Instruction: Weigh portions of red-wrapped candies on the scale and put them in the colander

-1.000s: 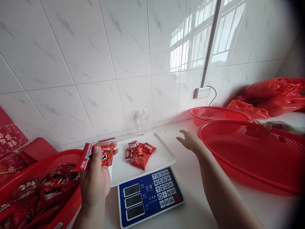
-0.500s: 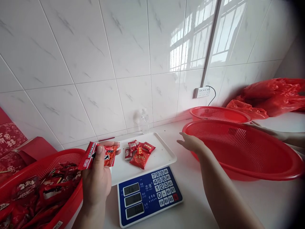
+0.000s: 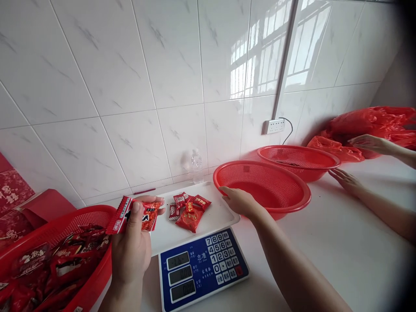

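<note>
A red snack packet (image 3: 121, 219) is pinched under the thumb of my left hand (image 3: 134, 236), above the left edge of the scale's white tray (image 3: 217, 216). On that tray lie several small red packets (image 3: 190, 216), bunched together. My right hand (image 3: 238, 201) grips the near left rim of a red perforated basket (image 3: 286, 190), with some of its fingers hidden behind the rim. The basket's left side reaches over the tray's right corner. In front of the tray is the scale's blue keypad and display panel (image 3: 203, 268).
At left stands a red basket (image 3: 92, 212) full of packets. Behind the gripped basket is another red basket (image 3: 302, 151). A co-worker's hands (image 3: 346, 180) are at right, near red plastic bags (image 3: 373, 121). A clear bottle (image 3: 196, 167) stands by the wall.
My right hand has moved left and taken hold of the red basket, which has shifted left toward the scale. The co-worker's hands have come off it. My left hand still holds its packet.
</note>
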A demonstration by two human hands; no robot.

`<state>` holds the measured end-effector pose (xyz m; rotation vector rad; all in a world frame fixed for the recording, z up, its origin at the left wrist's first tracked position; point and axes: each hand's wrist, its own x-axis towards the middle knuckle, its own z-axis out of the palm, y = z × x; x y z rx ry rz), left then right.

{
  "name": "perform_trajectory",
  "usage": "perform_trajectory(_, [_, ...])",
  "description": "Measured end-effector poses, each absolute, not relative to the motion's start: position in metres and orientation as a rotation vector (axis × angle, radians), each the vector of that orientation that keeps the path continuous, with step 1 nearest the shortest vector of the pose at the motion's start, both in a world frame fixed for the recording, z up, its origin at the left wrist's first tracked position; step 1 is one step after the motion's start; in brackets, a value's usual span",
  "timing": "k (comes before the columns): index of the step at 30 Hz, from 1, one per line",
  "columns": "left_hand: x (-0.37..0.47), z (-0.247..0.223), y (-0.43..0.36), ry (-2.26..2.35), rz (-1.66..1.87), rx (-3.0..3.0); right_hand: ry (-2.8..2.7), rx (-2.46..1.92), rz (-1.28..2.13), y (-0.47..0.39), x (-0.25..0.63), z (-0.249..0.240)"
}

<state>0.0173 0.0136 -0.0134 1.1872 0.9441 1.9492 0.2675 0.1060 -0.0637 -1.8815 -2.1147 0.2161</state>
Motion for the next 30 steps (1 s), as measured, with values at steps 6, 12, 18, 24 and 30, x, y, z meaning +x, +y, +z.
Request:
perform_trajectory(6, [0.017, -0.018, 0.013, 0.972, 1.932, 1.187, -2.297, -1.417, 0.159, 0.099, 0.232, -0.069])
perform_trajectory(12, [0.017, -0.020, 0.012, 0.964, 1.908, 1.204, -2.371, -1.337, 0.336, 0.100, 0.220, -0.082])
perform_trajectory(18, [0.018, -0.019, 0.011, 0.965, 1.891, 1.235, -2.294, -1.336, 0.315, 0.102, 0.222, -0.082])
perform_trajectory(24, [0.018, -0.021, 0.014, 0.936, 1.887, 1.282, -2.119, -1.275, 0.164, 0.110, 0.223, -0.085])
perform_trajectory(30, [0.018, -0.021, 0.014, 0.924, 1.887, 1.303, -1.763, -1.571, -0.182, 0.116, 0.264, -0.068])
